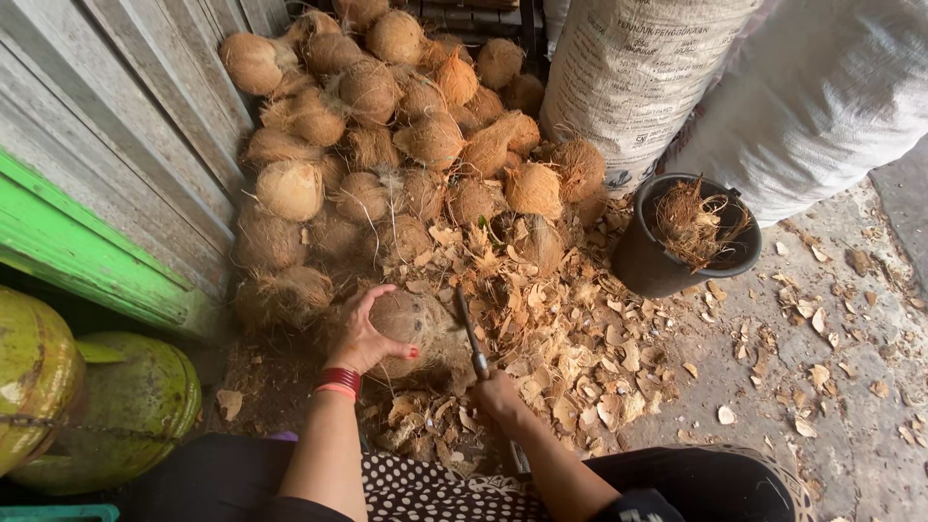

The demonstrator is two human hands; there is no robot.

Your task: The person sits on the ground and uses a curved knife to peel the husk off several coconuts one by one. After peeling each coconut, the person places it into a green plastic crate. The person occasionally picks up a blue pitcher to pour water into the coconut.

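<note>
My single camera on the person's head, looking steeply down and forward, quite near the two forearms at the lower edge, heap of brown hairy husked coconuts (387, 145) against the grey plank wall (145, 106) filling the upper view.

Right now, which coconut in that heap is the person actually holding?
The husked coconut at the near edge of the pile, under the left hand. It alone has a hand on it; the right hand holds a knife beside it.
</note>
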